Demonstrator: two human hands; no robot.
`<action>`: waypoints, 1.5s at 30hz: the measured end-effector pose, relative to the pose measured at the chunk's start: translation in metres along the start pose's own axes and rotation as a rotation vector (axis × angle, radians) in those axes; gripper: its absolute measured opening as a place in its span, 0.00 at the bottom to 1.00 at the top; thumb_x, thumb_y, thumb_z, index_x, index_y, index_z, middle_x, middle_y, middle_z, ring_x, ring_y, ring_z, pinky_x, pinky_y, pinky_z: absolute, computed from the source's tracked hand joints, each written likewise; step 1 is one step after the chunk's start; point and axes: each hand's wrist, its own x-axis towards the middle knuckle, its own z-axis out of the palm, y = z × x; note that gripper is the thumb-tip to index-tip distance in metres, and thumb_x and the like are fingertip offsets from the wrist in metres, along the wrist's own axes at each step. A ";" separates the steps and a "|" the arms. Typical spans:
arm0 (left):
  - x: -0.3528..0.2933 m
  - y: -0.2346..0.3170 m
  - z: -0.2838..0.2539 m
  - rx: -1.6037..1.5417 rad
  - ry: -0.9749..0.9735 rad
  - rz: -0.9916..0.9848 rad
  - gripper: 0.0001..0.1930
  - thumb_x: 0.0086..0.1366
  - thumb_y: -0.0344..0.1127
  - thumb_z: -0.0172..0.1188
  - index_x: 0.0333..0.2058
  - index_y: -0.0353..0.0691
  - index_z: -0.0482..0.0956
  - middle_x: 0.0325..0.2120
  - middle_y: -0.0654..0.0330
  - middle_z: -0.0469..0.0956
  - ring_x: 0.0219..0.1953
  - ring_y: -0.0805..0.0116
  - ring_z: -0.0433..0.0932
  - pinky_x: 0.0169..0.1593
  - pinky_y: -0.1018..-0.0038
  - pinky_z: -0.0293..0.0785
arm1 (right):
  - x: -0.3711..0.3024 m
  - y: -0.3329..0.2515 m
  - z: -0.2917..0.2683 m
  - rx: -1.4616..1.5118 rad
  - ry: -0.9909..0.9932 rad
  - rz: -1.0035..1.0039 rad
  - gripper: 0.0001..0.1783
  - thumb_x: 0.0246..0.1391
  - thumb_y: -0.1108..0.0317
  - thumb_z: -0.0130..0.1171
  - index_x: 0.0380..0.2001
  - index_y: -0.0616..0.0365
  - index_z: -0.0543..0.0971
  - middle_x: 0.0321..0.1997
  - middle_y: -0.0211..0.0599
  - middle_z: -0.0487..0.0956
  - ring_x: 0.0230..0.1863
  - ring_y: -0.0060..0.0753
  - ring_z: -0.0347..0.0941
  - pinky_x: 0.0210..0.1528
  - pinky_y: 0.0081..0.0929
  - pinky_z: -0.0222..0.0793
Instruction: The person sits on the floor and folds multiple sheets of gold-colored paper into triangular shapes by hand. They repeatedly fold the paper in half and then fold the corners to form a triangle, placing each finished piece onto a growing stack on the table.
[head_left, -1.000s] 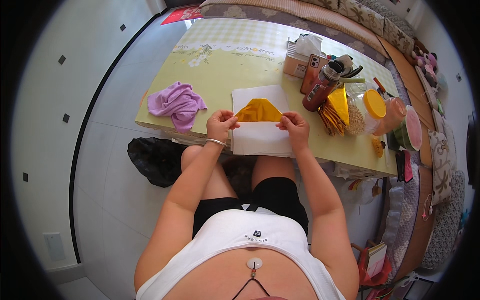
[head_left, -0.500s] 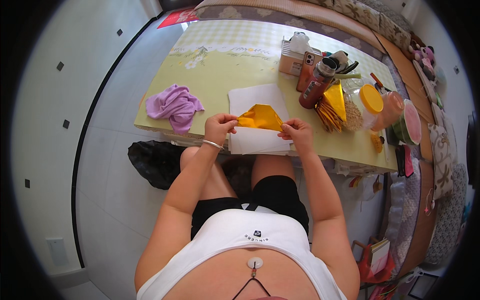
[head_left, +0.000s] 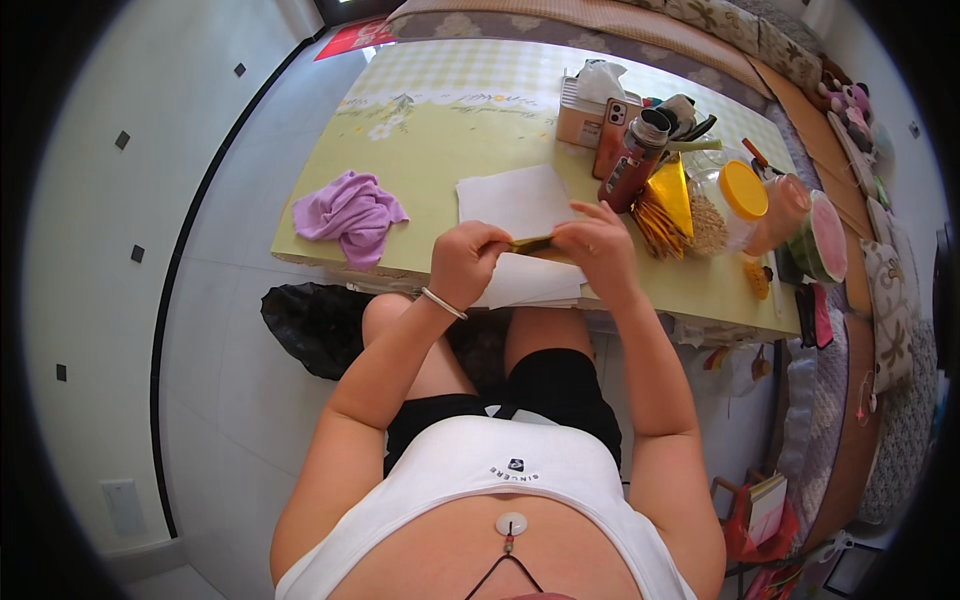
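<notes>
Above a stack of white paper (head_left: pixel 514 198) at the table's near edge, a piece of gold foil paper (head_left: pixel 531 244) stretches between my hands. It shows as a narrow strip, seen nearly edge-on. My left hand (head_left: pixel 464 262), with a bangle on the wrist, pinches its left end between thumb and fingers. At the right end, my right hand (head_left: pixel 602 252) grips it while some fingers stick out. Both hands hide parts of the foil. To the right lies a bunch of folded gold foil pieces (head_left: pixel 662 212), beside a dark red bottle (head_left: pixel 632 165).
A purple cloth (head_left: pixel 348 212) lies crumpled on the table's left. On the right stand a phone (head_left: pixel 614 130), a tissue box (head_left: pixel 583 112), a yellow-lidded jar (head_left: pixel 742 190) and a cut watermelon (head_left: pixel 822 237). A black bag (head_left: pixel 312 325) is on the floor by my left leg.
The gold foil has gone from a broad, spread shape to a narrow strip. My hands have come closer together, the left moving right, and my right fingers have lifted and spread.
</notes>
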 end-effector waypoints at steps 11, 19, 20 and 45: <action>0.007 -0.019 0.045 -1.063 -0.052 -0.931 0.06 0.63 0.26 0.62 0.38 0.41 0.78 0.30 0.63 0.80 0.27 0.75 0.75 0.24 0.81 0.67 | -0.078 0.036 0.042 0.223 0.297 0.553 0.09 0.60 0.72 0.59 0.42 0.58 0.82 0.44 0.39 0.83 0.45 0.39 0.79 0.51 0.34 0.73; 0.035 0.036 0.147 -1.242 -0.357 -0.955 0.03 0.63 0.26 0.61 0.35 0.38 0.77 0.29 0.61 0.78 0.23 0.77 0.70 0.20 0.81 0.61 | -0.079 0.026 0.074 0.507 0.240 0.540 0.06 0.59 0.67 0.60 0.37 0.56 0.79 0.46 0.35 0.80 0.55 0.35 0.75 0.55 0.35 0.71; 0.040 0.040 0.160 -1.217 -0.365 -0.946 0.03 0.63 0.27 0.61 0.34 0.37 0.77 0.28 0.61 0.78 0.23 0.77 0.70 0.20 0.80 0.61 | -0.085 0.034 0.083 0.571 0.261 0.493 0.12 0.60 0.64 0.60 0.45 0.55 0.76 0.52 0.33 0.78 0.58 0.32 0.73 0.58 0.34 0.69; 0.043 -0.040 0.078 0.024 -0.222 -0.030 0.07 0.61 0.31 0.67 0.34 0.33 0.84 0.28 0.55 0.84 0.28 0.70 0.82 0.34 0.74 0.78 | -0.080 0.026 0.046 -0.152 -0.188 0.087 0.33 0.50 0.51 0.68 0.59 0.47 0.77 0.69 0.33 0.71 0.73 0.46 0.58 0.72 0.49 0.53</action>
